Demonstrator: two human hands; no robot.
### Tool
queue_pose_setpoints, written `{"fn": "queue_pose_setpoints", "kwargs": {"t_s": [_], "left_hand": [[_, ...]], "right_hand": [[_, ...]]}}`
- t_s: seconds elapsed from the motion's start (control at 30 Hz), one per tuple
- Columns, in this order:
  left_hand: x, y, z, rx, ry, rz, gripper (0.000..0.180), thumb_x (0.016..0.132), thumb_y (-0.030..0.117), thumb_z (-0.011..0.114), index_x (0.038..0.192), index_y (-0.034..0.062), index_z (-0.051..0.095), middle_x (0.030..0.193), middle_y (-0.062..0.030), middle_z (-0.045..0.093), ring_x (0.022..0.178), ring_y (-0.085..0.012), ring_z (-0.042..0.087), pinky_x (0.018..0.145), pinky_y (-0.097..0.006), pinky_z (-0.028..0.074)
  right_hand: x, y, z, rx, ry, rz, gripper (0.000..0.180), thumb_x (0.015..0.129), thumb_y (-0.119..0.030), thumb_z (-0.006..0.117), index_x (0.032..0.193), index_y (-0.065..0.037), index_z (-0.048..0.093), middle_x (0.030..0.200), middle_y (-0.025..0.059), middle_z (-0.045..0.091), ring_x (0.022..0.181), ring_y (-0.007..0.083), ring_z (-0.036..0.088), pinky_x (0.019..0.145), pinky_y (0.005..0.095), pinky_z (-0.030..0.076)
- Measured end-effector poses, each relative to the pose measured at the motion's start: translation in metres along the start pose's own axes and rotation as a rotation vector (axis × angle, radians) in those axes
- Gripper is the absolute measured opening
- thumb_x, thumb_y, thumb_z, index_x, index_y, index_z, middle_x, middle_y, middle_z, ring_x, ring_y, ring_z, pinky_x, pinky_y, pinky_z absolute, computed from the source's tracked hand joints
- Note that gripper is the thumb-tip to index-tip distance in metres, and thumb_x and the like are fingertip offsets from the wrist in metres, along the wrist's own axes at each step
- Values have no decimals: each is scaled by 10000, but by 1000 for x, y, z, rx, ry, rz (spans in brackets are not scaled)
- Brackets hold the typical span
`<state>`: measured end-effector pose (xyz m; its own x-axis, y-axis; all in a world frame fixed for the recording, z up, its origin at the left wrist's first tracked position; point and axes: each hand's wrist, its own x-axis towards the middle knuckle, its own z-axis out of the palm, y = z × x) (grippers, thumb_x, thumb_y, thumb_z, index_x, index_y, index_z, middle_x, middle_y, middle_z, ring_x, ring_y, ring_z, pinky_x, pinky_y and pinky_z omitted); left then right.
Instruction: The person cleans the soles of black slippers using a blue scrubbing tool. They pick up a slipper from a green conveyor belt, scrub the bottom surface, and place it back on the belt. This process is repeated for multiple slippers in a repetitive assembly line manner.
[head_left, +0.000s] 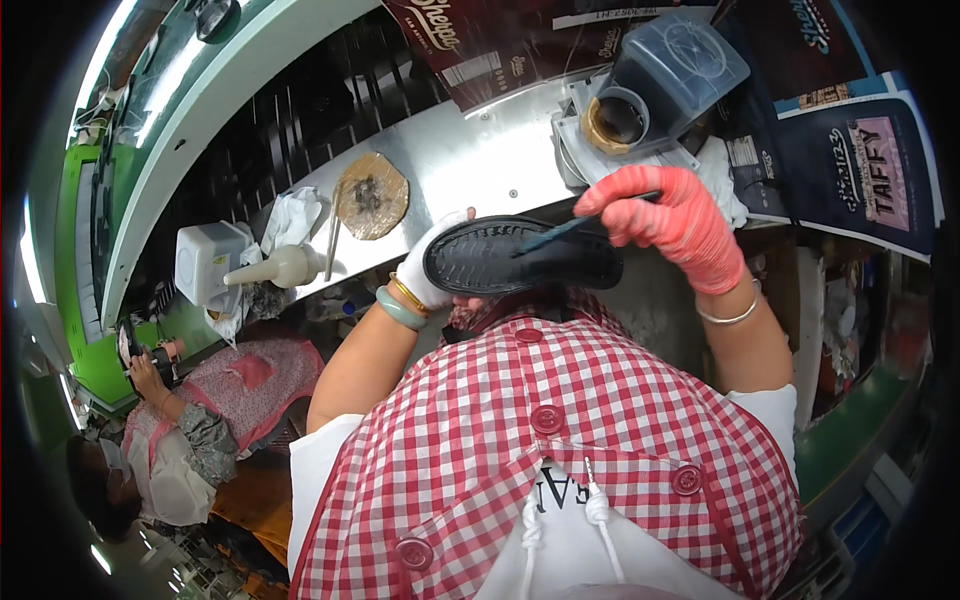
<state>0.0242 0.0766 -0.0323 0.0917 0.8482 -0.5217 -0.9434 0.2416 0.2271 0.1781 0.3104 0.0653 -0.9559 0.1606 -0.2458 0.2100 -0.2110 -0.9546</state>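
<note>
My left hand (pixel 427 265), in a white glove with a gold ring and a pale green bangle at the wrist, grips the toe or heel end of a black shoe sole (pixel 465 262) from the left. The sole lies crosswise in front of my chest, with a ridged, stitched-looking line along its edge. In a red-pink knitted glove, my right hand (pixel 680 225) is closed on a thin brush (pixel 560 232). The brush slants down to the left, and its bluish tip meets the middle of the sole. My right fingertips are above the sole's right end.
On the metal bench (pixel 480 160) lies a round brown pad (pixel 372 200) with dark smears. A nozzle bottle (pixel 285 267) and white jug (pixel 205 262) stand left. A cup of dark liquid (pixel 615 120) and clear bin (pixel 690 75) stand right. A co-worker (pixel 190 440) sits left.
</note>
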Motion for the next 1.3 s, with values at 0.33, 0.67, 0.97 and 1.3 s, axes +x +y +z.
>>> {"fn": "queue_pose_setpoints", "kwargs": {"t_s": [0.33,0.67,0.97,1.3], "left_hand": [[-2,-2,-16,40,-35,93,645,904,537,316,1207,-11,469,830,-217,627,372,-296,522,278,-310,383],[-17,-27,-37,-48,148,315,530,886,495,350,1190,95,520,1006,-135,632,720,-307,632,603,-396,525],[-22,-43,-45,-91,186,462,526,868,461,434,1219,74,494,1080,-170,599,860,-362,629,706,-449,539],[-64,-25,-4,-95,-13,654,619,844,446,516,1288,24,424,1186,-226,530,974,-420,584,842,-508,494]], "right_hand": [[7,17,25,-499,-201,-550,171,720,-96,719,869,-23,678,852,88,667,797,190,630,737,285,501],[8,34,-40,-26,613,-192,215,857,-161,628,1027,-28,628,790,10,617,611,50,537,527,187,404],[60,103,-67,-121,821,-171,207,843,-182,630,992,-40,646,789,26,614,591,78,550,563,220,464],[71,126,-87,64,749,-143,278,817,-107,636,1079,-28,585,821,49,600,607,101,595,470,199,431]]}}
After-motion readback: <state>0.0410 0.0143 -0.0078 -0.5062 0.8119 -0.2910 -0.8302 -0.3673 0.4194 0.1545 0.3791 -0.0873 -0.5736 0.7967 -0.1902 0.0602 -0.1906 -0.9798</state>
